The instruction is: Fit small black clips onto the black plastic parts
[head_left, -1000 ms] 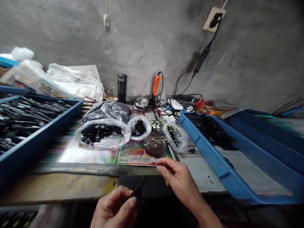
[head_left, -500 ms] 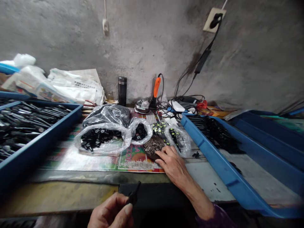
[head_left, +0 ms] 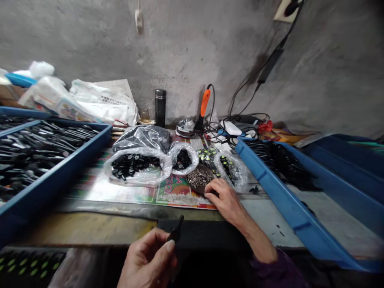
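My left hand (head_left: 153,256) is closed at the near edge of the table, pinching a small black plastic part (head_left: 176,231) between thumb and fingers. The part has a narrow stem pointing up and away. My right hand (head_left: 225,202) rests at the near right side of a round brown dish (head_left: 192,186) full of small metal screws (head_left: 199,177). Its thumb and forefinger are pressed together at the dish's rim; whatever lies between them is too small to make out. Beside that hand sits a clear bag (head_left: 240,176) of black pieces with yellow-green dots.
Clear bags (head_left: 163,176) of black parts stand left of the dish. Blue trays with black pieces flank the work area, one on the left (head_left: 60,178) and one on the right (head_left: 279,204). An orange-handled tool (head_left: 205,103) and a dark flask (head_left: 160,108) stand by the wall.
The view has shifted, so the scene sits slightly right and higher. My right fingers have drawn together at the dish's near edge. My left hand still holds the black plastic part.
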A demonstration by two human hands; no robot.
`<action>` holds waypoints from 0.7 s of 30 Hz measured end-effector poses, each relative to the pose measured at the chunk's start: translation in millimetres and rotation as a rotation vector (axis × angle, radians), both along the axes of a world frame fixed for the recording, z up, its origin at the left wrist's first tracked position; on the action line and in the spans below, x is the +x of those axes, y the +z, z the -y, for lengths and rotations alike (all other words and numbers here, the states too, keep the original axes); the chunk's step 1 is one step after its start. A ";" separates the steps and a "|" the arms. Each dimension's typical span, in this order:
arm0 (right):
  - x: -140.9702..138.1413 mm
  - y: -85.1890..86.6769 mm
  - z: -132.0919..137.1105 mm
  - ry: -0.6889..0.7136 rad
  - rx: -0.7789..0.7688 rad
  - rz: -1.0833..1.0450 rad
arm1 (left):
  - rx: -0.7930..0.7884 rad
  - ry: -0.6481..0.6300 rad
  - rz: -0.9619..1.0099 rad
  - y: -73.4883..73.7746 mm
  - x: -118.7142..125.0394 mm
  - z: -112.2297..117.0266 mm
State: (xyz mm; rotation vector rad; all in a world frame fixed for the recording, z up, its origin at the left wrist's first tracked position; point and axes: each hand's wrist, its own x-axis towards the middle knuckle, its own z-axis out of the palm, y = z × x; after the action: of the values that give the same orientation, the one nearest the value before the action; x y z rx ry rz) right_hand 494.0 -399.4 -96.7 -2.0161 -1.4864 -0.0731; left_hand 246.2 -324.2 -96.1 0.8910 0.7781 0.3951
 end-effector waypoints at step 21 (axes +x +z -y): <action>-127.4 -0.2 25.3 0.149 0.239 -0.231 | 0.169 -0.022 0.021 -7.6 -6.1 5.9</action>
State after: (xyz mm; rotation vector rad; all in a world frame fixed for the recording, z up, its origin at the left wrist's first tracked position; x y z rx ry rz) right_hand 366.7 -424.7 -96.9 -1.6601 -1.4036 0.0402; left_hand 240.1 -330.1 -103.6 1.0513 0.7226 0.4551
